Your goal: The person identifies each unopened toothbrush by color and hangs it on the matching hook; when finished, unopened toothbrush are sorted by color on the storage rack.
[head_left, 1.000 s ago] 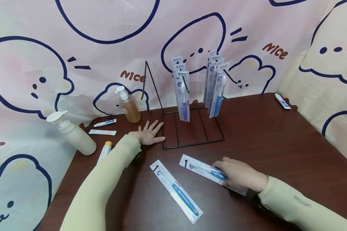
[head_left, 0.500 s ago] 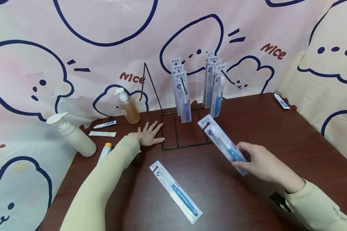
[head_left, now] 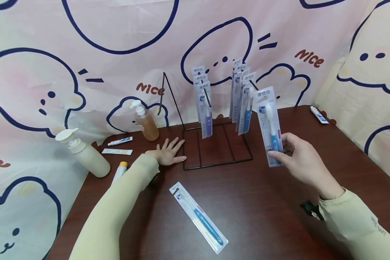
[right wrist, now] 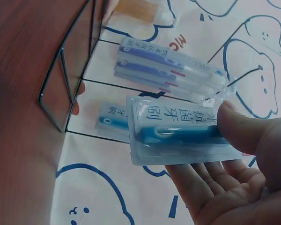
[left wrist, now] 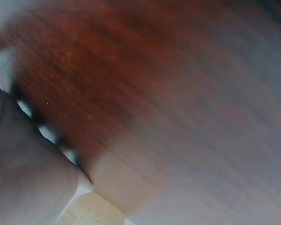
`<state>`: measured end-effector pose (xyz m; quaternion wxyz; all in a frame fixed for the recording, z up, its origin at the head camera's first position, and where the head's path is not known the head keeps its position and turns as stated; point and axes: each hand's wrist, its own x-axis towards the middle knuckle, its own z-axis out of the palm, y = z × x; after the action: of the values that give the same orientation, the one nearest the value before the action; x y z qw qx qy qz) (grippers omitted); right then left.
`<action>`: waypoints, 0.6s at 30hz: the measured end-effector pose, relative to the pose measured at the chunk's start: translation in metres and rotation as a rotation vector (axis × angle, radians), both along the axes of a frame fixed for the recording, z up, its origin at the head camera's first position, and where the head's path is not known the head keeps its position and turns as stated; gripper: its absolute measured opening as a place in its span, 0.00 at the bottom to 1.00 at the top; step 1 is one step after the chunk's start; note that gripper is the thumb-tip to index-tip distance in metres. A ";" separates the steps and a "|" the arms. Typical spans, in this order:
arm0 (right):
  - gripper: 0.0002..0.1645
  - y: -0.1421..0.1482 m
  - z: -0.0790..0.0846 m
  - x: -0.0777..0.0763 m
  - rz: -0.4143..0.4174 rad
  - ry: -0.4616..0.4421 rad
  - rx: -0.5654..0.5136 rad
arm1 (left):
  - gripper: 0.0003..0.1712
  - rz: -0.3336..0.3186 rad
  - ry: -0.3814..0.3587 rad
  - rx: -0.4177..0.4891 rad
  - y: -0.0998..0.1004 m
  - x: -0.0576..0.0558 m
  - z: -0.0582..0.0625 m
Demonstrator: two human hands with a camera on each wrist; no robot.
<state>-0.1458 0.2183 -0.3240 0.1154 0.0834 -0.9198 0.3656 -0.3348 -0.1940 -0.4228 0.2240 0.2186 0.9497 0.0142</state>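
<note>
My right hand (head_left: 307,164) pinches a packaged blue toothbrush (head_left: 271,126) near its lower end, thumb in front and fingers behind. The pack stands nearly upright in the air, just right of the black wire rack (head_left: 217,165). In the right wrist view the blue toothbrush pack (right wrist: 178,136) overlaps a hanging one behind it. Several purple toothbrush packs (head_left: 206,112) hang on the rack's middle hook, and several blue toothbrush packs (head_left: 246,108) on its right hook. Spread flat on the table, my left hand (head_left: 167,153) lies at the rack's left edge. The left wrist view is mostly blurred tabletop.
Another blue toothbrush pack (head_left: 198,217) lies at the table's front. At the left stand a white pump bottle (head_left: 89,157) and an amber pump bottle (head_left: 147,126), near toothpaste tubes (head_left: 120,141) and a yellow-capped tube (head_left: 119,171). One more toothpaste tube (head_left: 319,115) lies back right.
My right hand has lifted the blue toothbrush pack off the table, moved it up and right, and turned it nearly upright. The left hand has stayed by the rack.
</note>
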 end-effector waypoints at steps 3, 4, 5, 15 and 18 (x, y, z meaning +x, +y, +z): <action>0.25 0.003 -0.001 -0.004 -0.014 -0.019 -0.011 | 0.49 -0.007 0.000 -0.003 0.001 -0.001 0.003; 0.25 0.003 -0.002 -0.006 -0.013 -0.024 -0.015 | 0.49 -0.010 0.002 -0.003 0.001 -0.001 0.003; 0.25 0.004 -0.002 -0.007 -0.015 -0.027 -0.020 | 0.49 -0.010 0.004 -0.002 0.001 -0.001 0.004; 0.27 0.000 -0.008 -0.030 0.031 -0.054 -0.071 | 0.49 -0.005 0.003 0.004 0.001 0.000 -0.001; 0.28 -0.004 -0.008 -0.041 0.030 -0.076 -0.081 | 0.49 -0.005 0.013 0.000 0.001 0.000 -0.001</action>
<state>-0.1867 0.2141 -0.3318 0.0783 0.0784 -0.9066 0.4072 -0.3352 -0.1931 -0.4236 0.2179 0.2210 0.9505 0.0121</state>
